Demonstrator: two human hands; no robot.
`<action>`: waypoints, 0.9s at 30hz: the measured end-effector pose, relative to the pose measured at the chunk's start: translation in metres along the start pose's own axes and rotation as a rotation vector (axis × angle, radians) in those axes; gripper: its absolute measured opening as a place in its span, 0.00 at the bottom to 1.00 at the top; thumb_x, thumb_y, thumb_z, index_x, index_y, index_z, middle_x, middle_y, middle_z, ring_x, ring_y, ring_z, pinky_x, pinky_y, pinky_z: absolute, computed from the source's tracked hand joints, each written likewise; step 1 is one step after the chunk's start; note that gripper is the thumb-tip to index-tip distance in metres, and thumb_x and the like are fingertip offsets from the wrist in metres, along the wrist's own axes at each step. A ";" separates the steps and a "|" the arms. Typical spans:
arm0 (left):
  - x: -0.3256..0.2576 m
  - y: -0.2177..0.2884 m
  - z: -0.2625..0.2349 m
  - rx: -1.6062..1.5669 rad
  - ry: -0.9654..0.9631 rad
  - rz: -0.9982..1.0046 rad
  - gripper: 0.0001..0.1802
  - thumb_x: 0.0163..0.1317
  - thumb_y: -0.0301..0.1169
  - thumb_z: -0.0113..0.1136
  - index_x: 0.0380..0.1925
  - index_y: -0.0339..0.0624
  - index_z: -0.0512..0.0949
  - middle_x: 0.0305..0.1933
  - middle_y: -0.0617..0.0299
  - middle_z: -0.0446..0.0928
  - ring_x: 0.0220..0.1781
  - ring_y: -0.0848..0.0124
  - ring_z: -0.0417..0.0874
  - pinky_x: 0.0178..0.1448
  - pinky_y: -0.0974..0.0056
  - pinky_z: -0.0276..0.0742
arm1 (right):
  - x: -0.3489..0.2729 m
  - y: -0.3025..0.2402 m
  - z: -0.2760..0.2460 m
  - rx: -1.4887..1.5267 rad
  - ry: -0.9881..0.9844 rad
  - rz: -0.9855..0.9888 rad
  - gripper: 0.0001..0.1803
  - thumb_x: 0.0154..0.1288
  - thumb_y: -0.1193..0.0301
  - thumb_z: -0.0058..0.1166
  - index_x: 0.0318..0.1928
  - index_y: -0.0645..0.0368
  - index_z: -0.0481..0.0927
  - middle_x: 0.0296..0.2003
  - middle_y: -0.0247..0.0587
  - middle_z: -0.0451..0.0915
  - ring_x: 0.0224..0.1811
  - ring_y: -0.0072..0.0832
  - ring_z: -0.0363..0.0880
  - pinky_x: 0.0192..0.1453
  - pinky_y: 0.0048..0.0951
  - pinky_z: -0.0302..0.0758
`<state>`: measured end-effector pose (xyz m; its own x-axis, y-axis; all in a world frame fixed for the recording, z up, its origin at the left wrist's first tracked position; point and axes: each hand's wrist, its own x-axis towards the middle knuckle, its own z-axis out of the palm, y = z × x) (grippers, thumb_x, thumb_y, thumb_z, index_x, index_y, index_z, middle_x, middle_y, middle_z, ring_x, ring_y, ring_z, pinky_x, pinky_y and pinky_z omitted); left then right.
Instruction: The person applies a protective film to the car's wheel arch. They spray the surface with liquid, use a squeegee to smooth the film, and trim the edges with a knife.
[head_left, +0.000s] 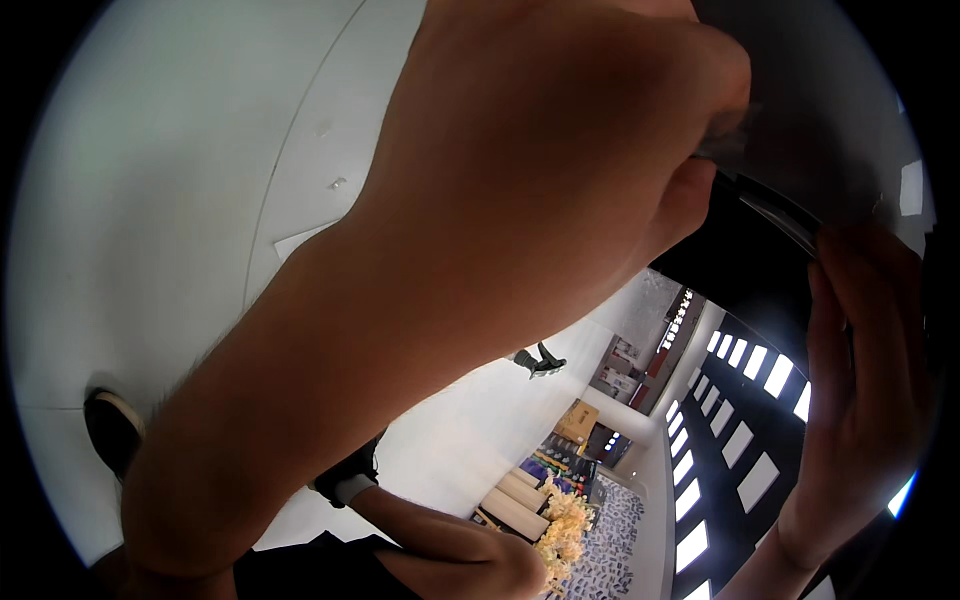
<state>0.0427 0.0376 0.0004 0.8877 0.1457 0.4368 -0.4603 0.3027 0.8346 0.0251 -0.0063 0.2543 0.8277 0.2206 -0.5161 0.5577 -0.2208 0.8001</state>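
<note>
Across a steeply tilted room, I see a person's left hand (600, 110) at one o'clock, its fingers curled; I cannot tell whether they grip anything. At two o'clock, between both hands, lies a dark strip (778, 217) with a pale edge, too dim to identify. The right hand (868, 340), at three o'clock, has its fingertips at the strip's lower end; I cannot tell whether they pinch it. White floor (150, 230) spreads at nine o'clock, a black shoe (112, 432) below it. Toward five o'clock are a cardboard box (577, 421) and yellow flowers (565, 530); bright ceiling lights (758, 483) shine at four.
</note>
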 end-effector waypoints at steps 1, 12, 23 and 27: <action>0.001 -0.001 0.001 0.005 0.003 0.008 0.14 0.55 0.22 0.71 0.42 0.49 0.85 0.36 0.68 0.84 0.36 0.71 0.82 0.41 0.63 0.76 | -0.002 0.000 -0.001 -0.001 0.001 0.003 0.12 0.73 0.73 0.60 0.54 0.51 0.88 0.53 0.37 0.88 0.59 0.35 0.86 0.60 0.34 0.85; 0.005 -0.009 -0.008 0.000 -0.066 0.081 0.13 0.55 0.22 0.71 0.40 0.49 0.85 0.35 0.68 0.85 0.37 0.70 0.83 0.43 0.63 0.76 | -0.011 -0.006 -0.007 -0.159 -0.026 -0.064 0.14 0.74 0.72 0.59 0.57 0.50 0.87 0.53 0.37 0.88 0.56 0.35 0.88 0.54 0.32 0.87; 0.016 -0.014 -0.011 -0.015 -0.149 0.165 0.11 0.54 0.23 0.72 0.37 0.49 0.85 0.35 0.69 0.85 0.38 0.70 0.83 0.44 0.62 0.76 | -0.015 -0.052 0.011 0.222 0.145 0.188 0.12 0.72 0.75 0.60 0.54 0.57 0.83 0.41 0.41 0.85 0.40 0.33 0.90 0.34 0.29 0.87; 0.014 -0.013 -0.011 -0.020 -0.224 0.088 0.09 0.52 0.22 0.75 0.31 0.48 0.85 0.36 0.70 0.87 0.40 0.72 0.83 0.49 0.64 0.75 | -0.012 -0.065 0.024 0.259 0.119 0.319 0.11 0.71 0.78 0.61 0.52 0.60 0.81 0.42 0.41 0.85 0.38 0.31 0.90 0.31 0.27 0.88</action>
<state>0.0612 0.0460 -0.0084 0.8188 -0.0393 0.5727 -0.5334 0.3166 0.7844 -0.0202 -0.0169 0.2011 0.9568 0.2070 -0.2040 0.2845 -0.5238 0.8029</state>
